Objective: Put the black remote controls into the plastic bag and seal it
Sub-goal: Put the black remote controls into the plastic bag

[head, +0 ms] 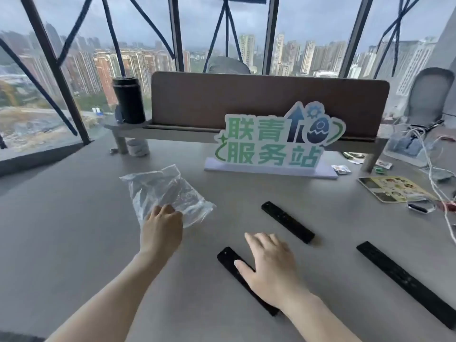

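Three black remote controls lie on the grey table. The near one (228,261) is partly under my right hand (271,265), whose fingers are spread over it, thumb touching its top. A second remote (287,222) lies farther back, a third, longer one (407,283) at the right. The crumpled clear plastic bag (165,191) lies left of centre. My left hand (161,228) rests on the bag's near edge, fingers curled onto the plastic.
A green and white sign (276,144) stands behind on the table (74,230). A brown divider (269,99) on a shelf carries a black flask (128,99). At the right lie a leaflet (392,188), cables (429,164) and small packets.
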Demonstrator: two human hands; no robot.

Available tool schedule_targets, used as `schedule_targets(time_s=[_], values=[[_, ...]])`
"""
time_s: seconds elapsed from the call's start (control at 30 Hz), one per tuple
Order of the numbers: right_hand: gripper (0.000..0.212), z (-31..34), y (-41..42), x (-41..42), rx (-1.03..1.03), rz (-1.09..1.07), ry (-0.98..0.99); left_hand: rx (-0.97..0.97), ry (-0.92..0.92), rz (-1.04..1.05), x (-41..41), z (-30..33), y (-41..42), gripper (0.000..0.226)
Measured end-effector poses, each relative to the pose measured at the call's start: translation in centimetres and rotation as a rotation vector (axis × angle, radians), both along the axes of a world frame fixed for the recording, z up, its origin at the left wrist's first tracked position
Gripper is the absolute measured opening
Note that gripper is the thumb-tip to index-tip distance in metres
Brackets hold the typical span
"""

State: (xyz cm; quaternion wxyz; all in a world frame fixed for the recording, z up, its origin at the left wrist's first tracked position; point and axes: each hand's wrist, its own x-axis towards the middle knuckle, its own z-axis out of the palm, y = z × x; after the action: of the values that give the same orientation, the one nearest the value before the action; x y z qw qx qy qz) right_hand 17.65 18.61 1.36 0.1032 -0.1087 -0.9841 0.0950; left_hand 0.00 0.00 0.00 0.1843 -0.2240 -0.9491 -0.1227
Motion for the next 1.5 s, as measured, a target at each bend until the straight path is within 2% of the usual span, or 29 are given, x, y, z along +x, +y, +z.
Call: schedule_targets(time_s=[0.13,0.33,0.4,0.5,0.53,0.67,0.8,0.87,1.0,1.1,1.2,1.27,1.33,1.43,1.5], values=[[0.049,0.7,-0.9,2.3,0.001,-0.09,-0.167,0.015,-0.004,0.005,1.5,0.9,-0.9,0.019],[0.037,2.1,-1.1,4.5,-0.306,-0.176,-0.319,0.113,-0.05,-0.132,4.4,1.6,-0.4,0.022],[0.034,2.0,-0.6,5.3,-0.5,-0.193,-0.243,0.132,-0.043,-0.167,5.6,1.7,0.0,0.02],[0.03,3.4,-0.2,5.4,-0.977,-0.197,-0.126,0.13,-0.027,-0.211,7.5,1.7,0.8,0.019],[0.028,3.9,-0.1,4.9,-1.038,-0.187,-0.154,0.139,-0.037,-0.22,8.1,1.9,1.2,0.019],[0.024,4.8,-0.9,0.7,-1.075,-0.147,-0.279,0.197,-0.091,-0.233,9.4,3.2,2.5,0.022],[0.013,4.7,-1.8,-1.4,-1.337,-0.138,-0.064,0.283,-0.094,-0.199,9.2,4.5,2.7,0.024],[0.015,4.3,-1.0,-0.5,-1.286,-0.23,0.085,0.325,-0.111,-0.173,8.8,4.6,2.5,0.022],[0.021,2.4,3.8,0.7,-0.91,-0.435,0.254,0.337,-0.132,-0.161,8.3,4.1,2.6,0.023],[0.04,0.8,7.9,0.0,-0.578,-0.504,0.161,0.367,-0.146,-0.174,8.6,3.6,2.8,0.024],[0.053,-0.6,10.3,-1.5,-0.424,-0.515,0.04,0.381,-0.151,-0.188,8.8,3.3,2.6,0.029],[0.049,-1.1,10.7,-2.1,-0.328,-0.51,-0.002,0.386,-0.153,-0.185,8.6,3.1,2.3,0.03],[0.037,-1.6,10.7,-2.4,-0.237,-0.501,0.004,0.393,-0.149,-0.181,8.4,2.8,2.1,0.028],[0.021,-1.6,10.5,-1.8,-0.268,-0.486,-0.023,0.401,-0.166,-0.182,8.3,2.3,2.6,0.024],[0.029,-0.7,10.8,-0.4,-0.533,-0.464,0.008,0.421,-0.205,-0.199,8.4,2.0,3.6,0.022]])
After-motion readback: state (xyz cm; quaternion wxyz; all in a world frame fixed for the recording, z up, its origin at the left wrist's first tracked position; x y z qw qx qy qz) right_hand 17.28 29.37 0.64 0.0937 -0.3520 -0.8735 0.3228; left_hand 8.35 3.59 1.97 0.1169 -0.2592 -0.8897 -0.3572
